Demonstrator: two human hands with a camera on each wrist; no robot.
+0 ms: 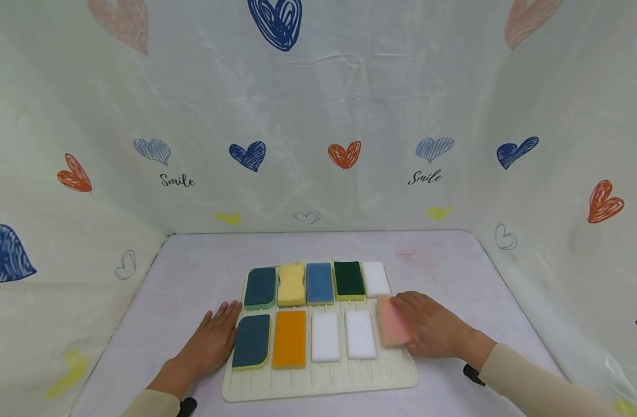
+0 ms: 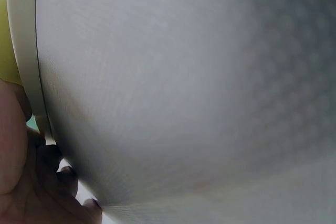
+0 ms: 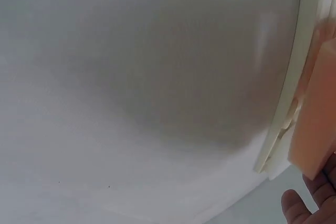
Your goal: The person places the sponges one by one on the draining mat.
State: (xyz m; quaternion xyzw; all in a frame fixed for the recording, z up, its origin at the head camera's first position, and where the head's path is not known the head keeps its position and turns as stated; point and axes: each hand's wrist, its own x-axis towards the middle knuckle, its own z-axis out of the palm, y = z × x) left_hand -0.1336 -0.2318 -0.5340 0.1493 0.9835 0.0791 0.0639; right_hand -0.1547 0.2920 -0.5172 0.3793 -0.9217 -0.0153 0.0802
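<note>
A pale pink sponge (image 1: 393,322) is at the right end of the front row on a cream ribbed tray (image 1: 318,389). My right hand (image 1: 430,324) grips it from its right side. In the right wrist view the pink sponge (image 3: 315,119) appears tilted over the tray's rim, with fingertips at its lower end. My left hand (image 1: 211,336) rests with fairly straight fingers along the tray's left edge, beside a dark blue scouring sponge (image 1: 251,340). An orange sponge (image 1: 289,339) and two white sponges (image 1: 325,337) (image 1: 360,335) also lie in the front row.
Along the back row lie a teal scouring sponge (image 1: 260,286), a notched yellow sponge (image 1: 291,284), a blue one (image 1: 319,282), a dark green one (image 1: 349,279) and a white one (image 1: 376,278). The pale table (image 1: 454,260) is enclosed by a heart-printed curtain (image 1: 308,104).
</note>
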